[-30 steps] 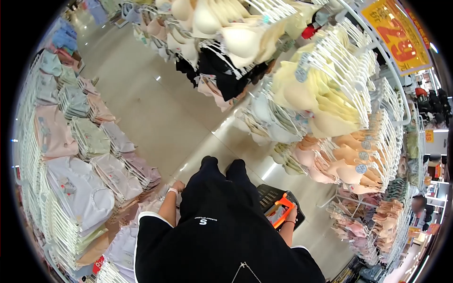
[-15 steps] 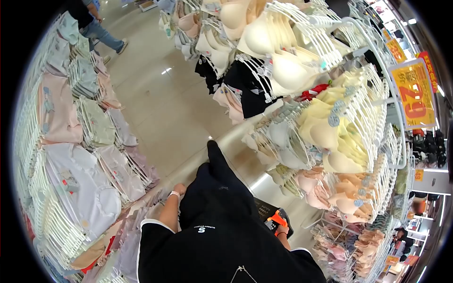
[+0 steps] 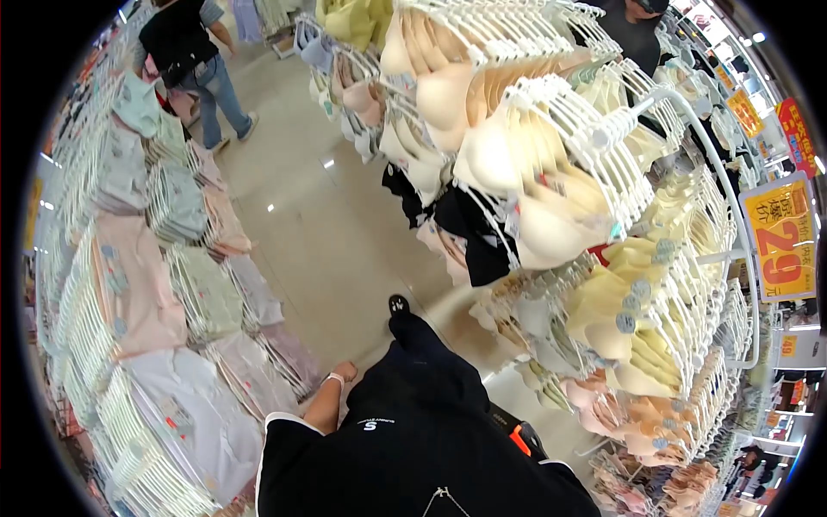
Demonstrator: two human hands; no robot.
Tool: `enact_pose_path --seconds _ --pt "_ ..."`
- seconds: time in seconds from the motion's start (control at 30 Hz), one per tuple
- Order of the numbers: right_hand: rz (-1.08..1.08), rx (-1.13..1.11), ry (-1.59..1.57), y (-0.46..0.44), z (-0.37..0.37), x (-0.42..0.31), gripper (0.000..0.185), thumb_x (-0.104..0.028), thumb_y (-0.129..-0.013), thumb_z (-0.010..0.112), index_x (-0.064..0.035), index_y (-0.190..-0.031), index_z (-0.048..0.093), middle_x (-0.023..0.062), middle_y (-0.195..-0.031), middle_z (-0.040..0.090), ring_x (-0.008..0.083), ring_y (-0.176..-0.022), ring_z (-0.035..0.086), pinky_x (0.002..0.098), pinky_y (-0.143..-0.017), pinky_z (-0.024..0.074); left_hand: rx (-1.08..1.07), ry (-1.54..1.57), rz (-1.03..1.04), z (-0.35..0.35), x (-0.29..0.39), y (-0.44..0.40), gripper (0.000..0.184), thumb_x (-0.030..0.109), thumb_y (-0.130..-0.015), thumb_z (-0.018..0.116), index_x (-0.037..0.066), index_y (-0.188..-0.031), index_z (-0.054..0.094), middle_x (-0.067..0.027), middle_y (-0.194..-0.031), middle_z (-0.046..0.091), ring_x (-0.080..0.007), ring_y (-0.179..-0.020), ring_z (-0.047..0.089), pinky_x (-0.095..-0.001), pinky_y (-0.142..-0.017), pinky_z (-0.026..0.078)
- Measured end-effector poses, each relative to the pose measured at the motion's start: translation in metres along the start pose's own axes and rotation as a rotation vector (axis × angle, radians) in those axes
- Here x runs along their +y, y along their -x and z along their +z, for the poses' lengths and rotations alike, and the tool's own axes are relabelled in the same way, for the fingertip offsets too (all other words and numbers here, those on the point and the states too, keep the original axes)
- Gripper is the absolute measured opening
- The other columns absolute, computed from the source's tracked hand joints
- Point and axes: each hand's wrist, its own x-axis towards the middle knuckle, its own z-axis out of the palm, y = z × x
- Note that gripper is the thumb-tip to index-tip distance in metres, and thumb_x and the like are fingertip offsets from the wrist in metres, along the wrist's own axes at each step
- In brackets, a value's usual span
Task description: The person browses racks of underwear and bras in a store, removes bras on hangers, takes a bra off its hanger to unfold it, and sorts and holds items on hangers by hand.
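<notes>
My left hand [image 3: 345, 370] hangs low beside my dark trousers, a pale band at its wrist. It is small and seen from above, so its fingers cannot be made out. Close to its left are hanging lilac and pink garments [image 3: 289, 358], with a gap between. On my right side, an orange-and-black object [image 3: 520, 439] shows past my black shirt. My right hand is hidden there behind the shirt and sleeve. Nearest on that side are peach bras [image 3: 642, 422] on hangers.
A tiled aisle [image 3: 319, 233] runs ahead between racks. On the left hang pale garments [image 3: 142, 284]; on the right, a white metal rack [image 3: 732, 215] holds cream and yellow bras. A yellow price sign [image 3: 780, 237] reads 29. One person [image 3: 194, 60] stands ahead, another [image 3: 633, 34] behind the racks.
The racks have shifted lower in view, and more of the person ahead shows. My right hand, earlier visible on the orange-and-black object, is now out of sight. My left hand has swung slightly rightward.
</notes>
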Motion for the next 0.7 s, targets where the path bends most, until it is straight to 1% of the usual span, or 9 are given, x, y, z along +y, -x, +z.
enact_pose_path --seconds 0.03,0.17,0.23,0.3,0.37,0.47,0.57,0.67,0.7 --pt "0.001 -0.012 -0.003 0.001 0.005 -0.011 0.023 -0.017 -0.076 0.06 -0.0005 -0.091 0.065 0.0122 -0.073 0.063 0.0239 -0.061 0.06 0.0347 -0.054 0.0468 0.051 -0.165 0.074 -0.023 0.009 -0.003 0.036 0.021 -0.079 0.042 -0.001 -0.091 0.066 -0.0255 -0.101 0.061 -0.0393 -0.099 0.057 -0.043 -0.09 0.043" --pt "-0.002 -0.068 -0.02 0.003 0.027 -0.057 0.023 -0.017 -0.075 0.06 -0.0006 -0.09 0.065 0.0119 -0.073 0.063 0.0236 -0.06 0.06 0.0346 -0.054 0.0467 0.144 -0.102 -0.014 -0.116 0.047 -0.011 0.039 0.023 -0.082 0.041 -0.001 -0.106 0.06 -0.0246 -0.115 0.055 -0.0387 -0.109 0.052 -0.0434 -0.095 0.039" --pt "-0.005 -0.099 -0.022 0.005 0.037 -0.077 0.023 -0.017 -0.075 0.06 -0.0006 -0.09 0.065 0.0118 -0.073 0.063 0.0234 -0.06 0.059 0.0346 -0.054 0.0467 0.203 -0.065 -0.021 -0.162 0.09 0.01 0.041 0.024 -0.084 0.041 0.0 -0.112 0.057 -0.0234 -0.12 0.053 -0.0386 -0.112 0.05 -0.0436 -0.096 0.038" --pt "0.0 -0.118 -0.022 0.008 0.046 -0.093 0.023 -0.017 -0.075 0.06 -0.0007 -0.09 0.065 0.0116 -0.073 0.063 0.0232 -0.059 0.059 0.0345 -0.053 0.0467 0.275 0.032 0.034 -0.192 0.121 0.021 0.042 0.027 -0.085 0.041 0.0 -0.112 0.057 -0.0217 -0.119 0.054 -0.0389 -0.111 0.05 -0.0431 -0.096 0.039" --pt "0.013 -0.138 -0.011 0.014 0.055 -0.103 0.022 -0.017 -0.075 0.059 -0.0007 -0.09 0.065 0.0115 -0.073 0.063 0.023 -0.059 0.059 0.0345 -0.053 0.0467 0.377 -0.027 0.063 -0.213 0.153 0.042 0.041 0.03 -0.086 0.042 0.001 -0.11 0.058 -0.0201 -0.111 0.059 -0.038 -0.104 0.055 -0.0416 -0.092 0.042" --pt "0.017 -0.153 -0.003 0.024 0.067 -0.119 0.022 -0.017 -0.075 0.059 -0.0008 -0.089 0.065 0.0113 -0.072 0.063 0.0228 -0.059 0.059 0.0344 -0.053 0.0466 0.338 0.096 0.157 -0.232 0.167 0.041 0.037 0.031 -0.085 0.046 0.003 -0.104 0.061 -0.0172 -0.099 0.064 -0.0351 -0.095 0.059 -0.0386 -0.087 0.045" --pt "0.014 -0.164 -0.006 0.039 0.079 -0.133 0.022 -0.017 -0.075 0.059 -0.0009 -0.089 0.065 0.0111 -0.072 0.063 0.0225 -0.058 0.059 0.0343 -0.053 0.0466 0.219 0.325 0.141 -0.222 0.139 0.013 0.031 0.029 -0.084 0.05 0.004 -0.098 0.063 -0.0136 -0.092 0.066 -0.0315 -0.09 0.061 -0.0355 -0.083 0.046" --pt "0.011 -0.17 -0.01 0.063 0.092 -0.145 0.022 -0.017 -0.075 0.059 -0.0009 -0.088 0.065 0.0109 -0.072 0.063 0.0222 -0.058 0.059 0.0342 -0.052 0.0466 0.176 0.267 0.039 -0.184 0.075 -0.031 0.027 0.026 -0.085 0.05 0.005 -0.094 0.065 -0.0124 -0.09 0.067 -0.0282 -0.088 0.062 -0.0341 -0.081 0.047" --pt "0.008 -0.168 -0.016 0.071 0.098 -0.148 0.022 -0.017 -0.075 0.059 -0.001 -0.088 0.065 0.0108 -0.072 0.063 0.0222 -0.058 0.059 0.0342 -0.052 0.0465 0.274 0.152 0.123 -0.182 0.069 -0.016 0.026 0.025 -0.085 0.05 0.005 -0.094 0.065 -0.0124 -0.089 0.067 -0.0274 -0.086 0.063 -0.0339 -0.08 0.048"
